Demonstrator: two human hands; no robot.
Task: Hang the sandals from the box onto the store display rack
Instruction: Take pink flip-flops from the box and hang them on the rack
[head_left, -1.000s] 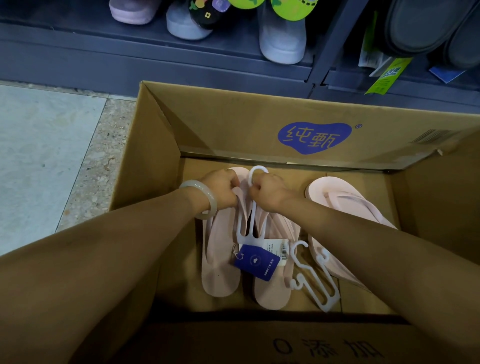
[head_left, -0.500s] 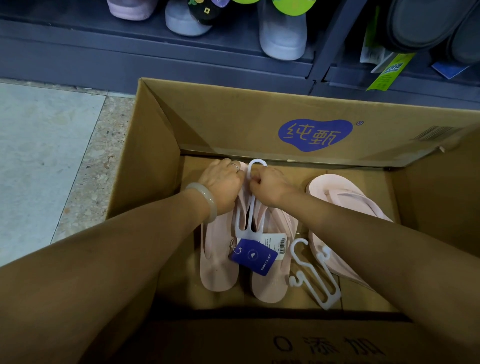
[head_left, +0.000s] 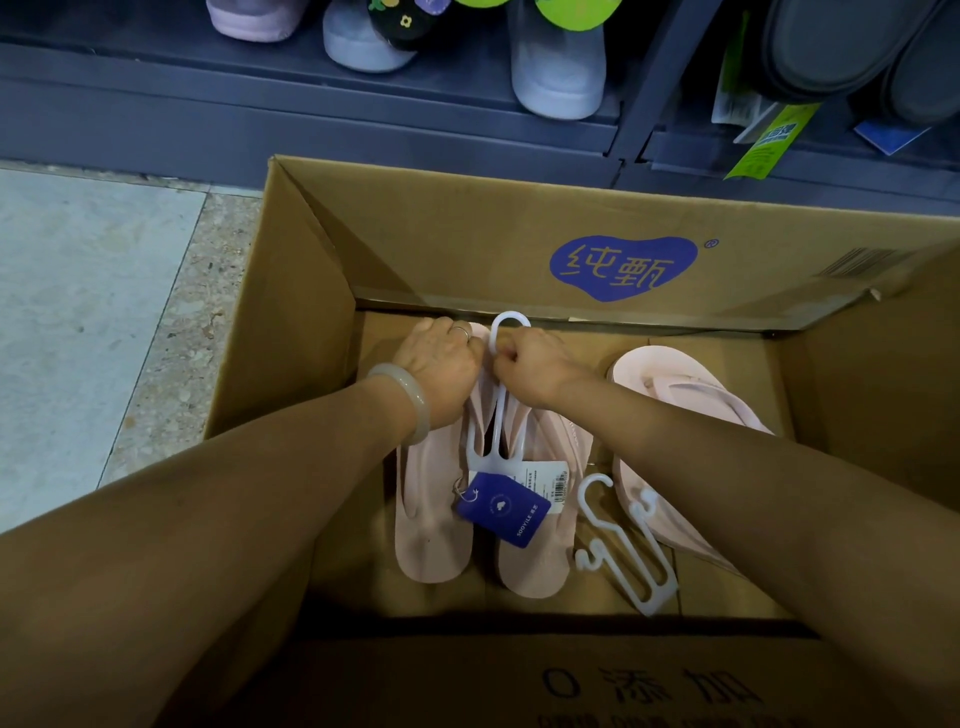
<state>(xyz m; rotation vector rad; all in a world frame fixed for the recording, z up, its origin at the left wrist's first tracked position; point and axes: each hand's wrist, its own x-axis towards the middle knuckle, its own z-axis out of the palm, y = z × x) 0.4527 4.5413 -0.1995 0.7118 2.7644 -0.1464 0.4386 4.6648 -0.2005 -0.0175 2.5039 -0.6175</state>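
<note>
Both hands are down in the cardboard box (head_left: 311, 322), working at the toe end of one pink sandal pair (head_left: 441, 519). The pair lies flat on the box floor, soles up, side by side, with a white hanger (head_left: 496, 415) running between them and its hook loop poking out past the knuckles toward the far wall.

Left hand (head_left: 441, 364): fingers curled over the toe of the left sandal, clamping it. Right hand (head_left: 535, 364): clenched around the hanger neck just under the hook, maybe catching the right sandal's toe too; can't tell from here.

A blue tag (head_left: 501, 509) hangs at the hanger's lower end, over a white barcode label. A spare hanger (head_left: 623, 545) lies loose just beside the pair. Another pink sandal (head_left: 675, 415) sits further right, partly under the right forearm. The rack (head_left: 467, 114) is right behind the box, with shoes already on its shelf.

My read: the pair is being seated on the hanger, not yet lifted.

Risks:
- If a sandal isn't clipped fully, it may drop off on lift.
- The hook is close to the far wall and its folded flap, so it could snag when pulled up.
- The tag string may catch the spare hanger and drag it along.
- Forcing the thin hanger neck could bend or snap it.
</note>
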